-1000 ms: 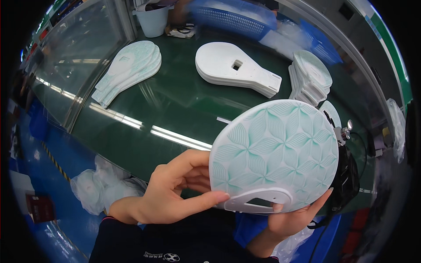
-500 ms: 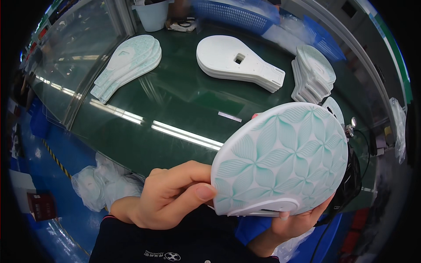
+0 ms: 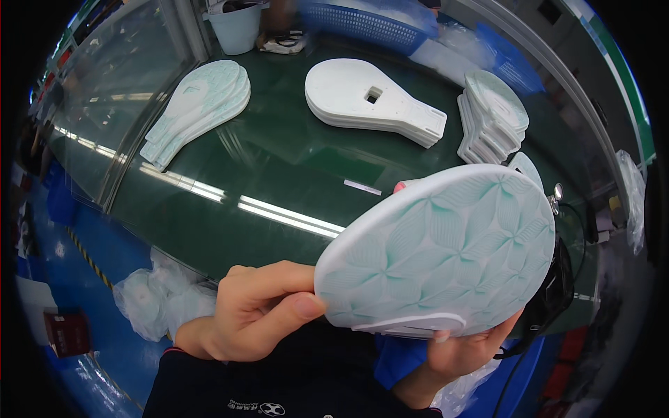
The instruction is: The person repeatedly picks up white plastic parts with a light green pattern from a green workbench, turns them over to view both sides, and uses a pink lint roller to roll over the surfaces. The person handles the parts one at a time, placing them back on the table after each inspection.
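Observation:
A rounded white plastic panel (image 3: pixel 446 244) with a green leaf pattern is tilted up in front of me, over the near right part of the table. My left hand (image 3: pixel 261 306) pinches its lower left edge between thumb and fingers. Under the bottom edge, my right hand (image 3: pixel 463 355) grips the panel, its thumb near a smooth curved white section (image 3: pixel 411 323) and its other fingers partly hidden behind. A small pink tip peeks out past the upper left rim; I cannot make out what it is.
On the green table (image 3: pixel 279 174) lie stacked paddle-shaped pieces: a patterned stack (image 3: pixel 202 101) left, a white stack (image 3: pixel 341 87) in the middle, another patterned stack (image 3: pixel 496 104) right. Behind stand a pale bucket (image 3: pixel 235 31) and a blue basket (image 3: pixel 362 28). Bagged pieces (image 3: pixel 157 296) sit lower left.
The panel has shifted slightly left and tipped, so its patterned face looks more foreshortened. My left hand has moved a little left with it; both hands keep their hold.

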A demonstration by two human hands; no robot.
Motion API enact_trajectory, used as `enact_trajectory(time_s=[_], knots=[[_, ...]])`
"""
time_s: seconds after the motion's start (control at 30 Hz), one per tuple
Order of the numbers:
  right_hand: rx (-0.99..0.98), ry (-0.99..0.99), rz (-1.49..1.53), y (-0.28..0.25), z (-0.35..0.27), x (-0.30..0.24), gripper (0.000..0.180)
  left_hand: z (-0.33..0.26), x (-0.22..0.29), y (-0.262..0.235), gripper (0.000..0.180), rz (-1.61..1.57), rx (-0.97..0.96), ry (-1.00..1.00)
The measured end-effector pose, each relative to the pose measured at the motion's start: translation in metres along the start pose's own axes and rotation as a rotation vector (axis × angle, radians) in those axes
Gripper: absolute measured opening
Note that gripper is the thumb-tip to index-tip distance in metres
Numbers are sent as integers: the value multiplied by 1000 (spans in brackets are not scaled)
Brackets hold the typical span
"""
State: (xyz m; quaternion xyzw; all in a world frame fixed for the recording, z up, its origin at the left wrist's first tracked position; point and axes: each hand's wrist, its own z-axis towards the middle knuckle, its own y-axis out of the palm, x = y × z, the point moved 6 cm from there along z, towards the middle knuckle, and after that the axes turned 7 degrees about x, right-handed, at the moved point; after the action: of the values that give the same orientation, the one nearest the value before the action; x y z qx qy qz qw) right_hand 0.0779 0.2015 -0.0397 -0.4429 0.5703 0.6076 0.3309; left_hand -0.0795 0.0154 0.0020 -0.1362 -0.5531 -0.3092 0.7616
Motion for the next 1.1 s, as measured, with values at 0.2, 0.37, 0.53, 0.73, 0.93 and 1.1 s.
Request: enact_trajectory(time_s=[0.2, 0.37, 0.53, 0.73, 0.93, 1.1], knots=[[-314, 279, 890, 16, -1, 9, 48, -2, -3, -7, 18, 75, 25, -15], [-573, 74, 501, 9, 3, 11, 50, -2, -2, -6, 18, 37, 28, -18], [-578, 94, 479, 6, 3, 13, 50, -3, -1, -6, 18, 20, 11, -23], [-519, 144, 556, 8, 1, 15, 50, -4, 3, -5, 18, 30, -10, -15], [-450, 285, 500, 4, 4, 19, 50, -4, 0, -9, 17, 86, 21, -16], [-184, 423, 560, 14, -1, 24, 52, -8, -4, -19, 19, 122, 124, 0]])
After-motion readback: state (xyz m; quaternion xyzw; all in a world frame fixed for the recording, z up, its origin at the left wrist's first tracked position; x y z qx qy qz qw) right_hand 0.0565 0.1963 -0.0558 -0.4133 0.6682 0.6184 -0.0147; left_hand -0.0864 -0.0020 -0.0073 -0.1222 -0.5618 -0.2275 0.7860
